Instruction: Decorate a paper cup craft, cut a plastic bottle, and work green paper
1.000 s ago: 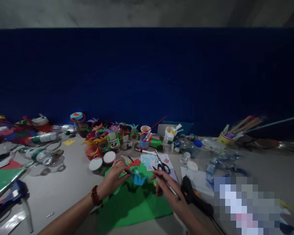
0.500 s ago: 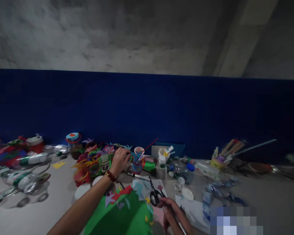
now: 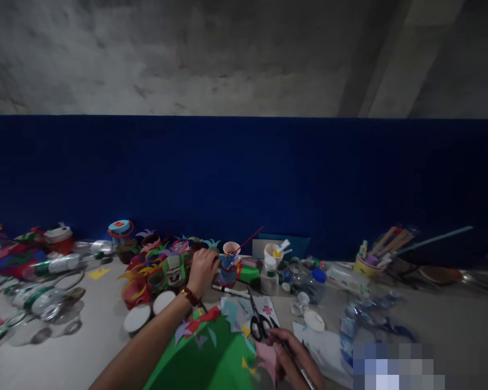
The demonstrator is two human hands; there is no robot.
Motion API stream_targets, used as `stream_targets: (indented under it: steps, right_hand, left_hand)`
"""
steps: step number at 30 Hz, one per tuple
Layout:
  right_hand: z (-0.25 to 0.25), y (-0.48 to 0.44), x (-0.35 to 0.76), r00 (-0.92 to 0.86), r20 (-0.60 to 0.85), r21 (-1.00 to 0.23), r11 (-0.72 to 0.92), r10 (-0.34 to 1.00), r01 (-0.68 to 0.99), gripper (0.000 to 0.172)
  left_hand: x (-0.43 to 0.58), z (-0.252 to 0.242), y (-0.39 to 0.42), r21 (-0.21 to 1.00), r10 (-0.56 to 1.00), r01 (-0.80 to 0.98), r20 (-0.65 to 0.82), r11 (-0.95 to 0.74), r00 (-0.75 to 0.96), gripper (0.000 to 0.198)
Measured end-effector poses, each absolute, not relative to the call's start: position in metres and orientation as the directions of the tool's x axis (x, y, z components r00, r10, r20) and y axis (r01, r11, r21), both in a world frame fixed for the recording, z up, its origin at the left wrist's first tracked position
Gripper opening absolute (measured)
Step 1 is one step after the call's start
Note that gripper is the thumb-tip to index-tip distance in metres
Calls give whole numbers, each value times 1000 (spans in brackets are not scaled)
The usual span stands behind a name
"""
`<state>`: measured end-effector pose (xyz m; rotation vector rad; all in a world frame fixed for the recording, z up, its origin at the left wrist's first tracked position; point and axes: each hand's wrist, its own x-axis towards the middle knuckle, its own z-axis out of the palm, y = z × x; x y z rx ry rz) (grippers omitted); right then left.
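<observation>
My left hand (image 3: 202, 271), with a beaded bracelet at the wrist, reaches to the back of the table with its fingers curled. It is between a green paper-covered cup with a face (image 3: 174, 272) and a blue decorated cup (image 3: 228, 275); whatever its fingers hold is hidden. At the lower right my right hand (image 3: 296, 355) is closed round a slim pen (image 3: 307, 377). Black-handled scissors (image 3: 260, 327) lie just beyond its fingers. Below my left forearm spreads green paper (image 3: 211, 357) with red, lilac and yellow paper scraps on it.
Colourful paper-covered cups (image 3: 136, 291) crowd the left of my hand, beside white lids (image 3: 138, 318). Plastic bottles (image 3: 38, 300) lie at left. A clear jar (image 3: 269, 276), a blue-capped bottle (image 3: 318, 284) and a yellow cup of sticks (image 3: 366, 266) stand right. Behind rises a blue panel (image 3: 244, 173).
The view has shifted slightly. My left hand has moved only a little and stays by the cups; my right hand keeps the pen near the scissors.
</observation>
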<state>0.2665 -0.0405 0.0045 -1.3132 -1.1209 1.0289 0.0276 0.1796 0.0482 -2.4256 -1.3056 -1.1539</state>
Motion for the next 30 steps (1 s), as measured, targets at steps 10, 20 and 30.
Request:
stream_targets:
  steps: [10,20,30]
  right_hand:
    - [32,-57,256,223,66,-982,24,972,188,54]
    - [23,-54,256,71,73,-955,49,995,291,46]
    - [52,-14,236,-214,-29,-282,198,976,939,39]
  left_hand:
    - [26,47,183,252,658,745,684,-617,314,6]
    - [10,53,162,394,711,661,631,-638,310,12]
    - [-50,31,47,561,764,533,344,-634,546,11]
